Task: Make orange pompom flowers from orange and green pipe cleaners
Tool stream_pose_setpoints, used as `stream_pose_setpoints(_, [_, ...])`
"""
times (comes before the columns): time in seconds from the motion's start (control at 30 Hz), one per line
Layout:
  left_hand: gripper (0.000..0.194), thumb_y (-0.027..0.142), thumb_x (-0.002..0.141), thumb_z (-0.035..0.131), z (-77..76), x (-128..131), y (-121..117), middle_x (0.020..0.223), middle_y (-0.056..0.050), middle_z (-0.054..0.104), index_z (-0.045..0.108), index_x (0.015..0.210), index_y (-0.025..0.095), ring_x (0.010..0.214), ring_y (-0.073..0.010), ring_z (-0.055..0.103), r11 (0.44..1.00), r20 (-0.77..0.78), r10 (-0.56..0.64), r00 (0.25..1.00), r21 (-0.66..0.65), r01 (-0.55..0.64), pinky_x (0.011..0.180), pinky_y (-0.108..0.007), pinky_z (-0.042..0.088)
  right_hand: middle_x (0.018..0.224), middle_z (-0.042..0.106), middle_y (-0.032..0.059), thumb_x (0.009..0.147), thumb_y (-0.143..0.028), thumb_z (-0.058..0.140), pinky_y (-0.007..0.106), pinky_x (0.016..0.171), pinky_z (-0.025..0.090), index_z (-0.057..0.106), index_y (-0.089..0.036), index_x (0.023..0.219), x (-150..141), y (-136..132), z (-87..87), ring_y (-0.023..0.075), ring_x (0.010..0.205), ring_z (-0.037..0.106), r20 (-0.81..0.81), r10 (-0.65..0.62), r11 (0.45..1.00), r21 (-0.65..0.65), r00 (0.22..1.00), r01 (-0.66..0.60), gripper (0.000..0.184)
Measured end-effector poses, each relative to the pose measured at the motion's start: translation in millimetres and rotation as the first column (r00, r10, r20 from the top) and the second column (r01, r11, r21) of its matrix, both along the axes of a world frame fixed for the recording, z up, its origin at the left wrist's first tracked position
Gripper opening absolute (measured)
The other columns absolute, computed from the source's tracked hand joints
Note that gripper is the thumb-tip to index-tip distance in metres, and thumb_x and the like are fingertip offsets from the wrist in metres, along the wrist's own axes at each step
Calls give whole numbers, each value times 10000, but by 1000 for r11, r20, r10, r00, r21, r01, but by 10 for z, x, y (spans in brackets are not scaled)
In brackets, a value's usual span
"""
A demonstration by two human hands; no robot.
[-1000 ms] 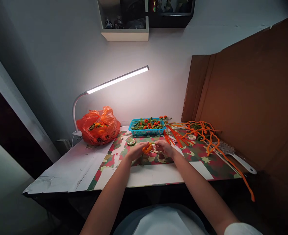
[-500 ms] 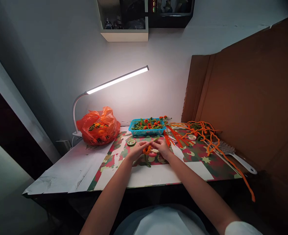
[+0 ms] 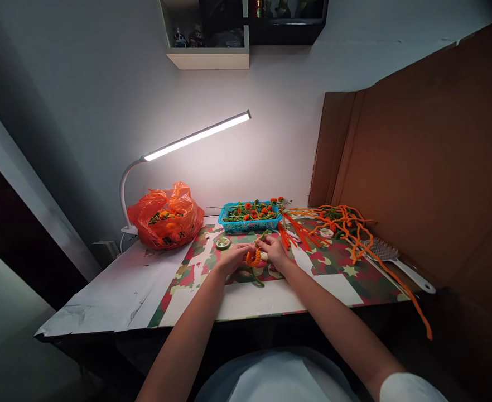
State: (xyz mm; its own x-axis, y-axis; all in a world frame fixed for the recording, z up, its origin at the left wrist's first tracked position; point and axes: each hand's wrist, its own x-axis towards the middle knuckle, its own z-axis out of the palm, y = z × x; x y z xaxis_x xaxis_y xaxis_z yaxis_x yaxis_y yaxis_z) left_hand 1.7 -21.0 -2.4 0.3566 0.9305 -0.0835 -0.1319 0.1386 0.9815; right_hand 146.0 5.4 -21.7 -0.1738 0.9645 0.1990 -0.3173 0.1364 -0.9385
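Above the middle of the table, my left hand [image 3: 233, 259] pinches an orange, fuzzy, curled chenille flower [image 3: 253, 258]. A green fuzzy stem [image 3: 256, 278] hangs below it and bends to the right at its end. My right hand [image 3: 275, 252] is close beside, its fingertips pinched on a short green fuzzy piece [image 3: 264, 235] that points up. Whether this piece joins the orange flower is hidden by the fingers. Left of my hands lies a roll of green tape [image 3: 223, 244].
Behind stands a blue basket [image 3: 250, 226] of small orange flowers with green stems. An orange plastic bag [image 3: 168, 231] and a lit lamp [image 3: 198, 135] are left. Tangled orange chenille strands [image 3: 348, 223] and a brush [image 3: 415, 276] lie right, before a cardboard sheet [image 3: 413, 151].
The orange curled flower has turned and shows more clearly between my hands. Its hanging green stem has swung to the right. The whole view has shifted slightly.
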Motion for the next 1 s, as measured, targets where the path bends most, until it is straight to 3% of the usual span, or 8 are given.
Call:
stream_pose_setpoints(0.13, [184,320,707,666,27,7,-15,659,-24,631,629,738,142,569,-115,590,1000,8,-3,1000,-21,3,492,-197,457,635,595,-14,514,-512,760,267,625,445,604,-174,636,20,-13,25,139,633,550,32,22,1000,19,999,-22,391])
stream_pose_setpoints(0.27, [301,411,768,622,15,-7,13,735,-62,664,645,837,120,605,-128,612,998,28,4,1000,-57,-2,498,-207,471,635,603,-19,510,-523,761,272,652,443,606,-175,647,35,-23,54,138,639,559,12,81,996,35,997,-82,405])
stream_pose_setpoints(0.4, [340,416,711,702,-45,-40,43,721,-57,672,662,851,109,586,-123,599,998,7,-57,998,9,57,524,-218,472,615,599,-21,530,-508,755,268,643,436,613,-174,636,44,-46,69,139,648,555,62,111,992,55,992,-115,378])
stream_pose_setpoints(0.57, [360,420,617,780,-80,-48,41,638,-33,643,656,729,101,556,-113,595,987,-20,-159,987,11,159,538,-206,467,613,592,-22,538,-471,755,252,594,424,612,-178,630,41,-51,54,134,635,551,93,133,991,11,987,-134,338])
stream_pose_setpoints(0.83, [368,450,641,757,-98,-27,56,659,-36,633,680,726,100,560,-97,573,985,-44,-160,986,54,162,540,-196,424,622,604,-10,566,-462,730,257,578,426,620,-173,637,36,-12,18,147,634,560,84,62,998,17,995,-64,317])
stream_pose_setpoints(1.0, [398,487,634,744,-74,12,26,619,-21,598,672,687,99,520,-75,502,990,-132,-100,986,82,111,490,-184,361,597,595,-7,531,-469,740,258,587,432,596,-168,587,35,78,-32,132,603,536,38,-59,998,28,998,58,339])
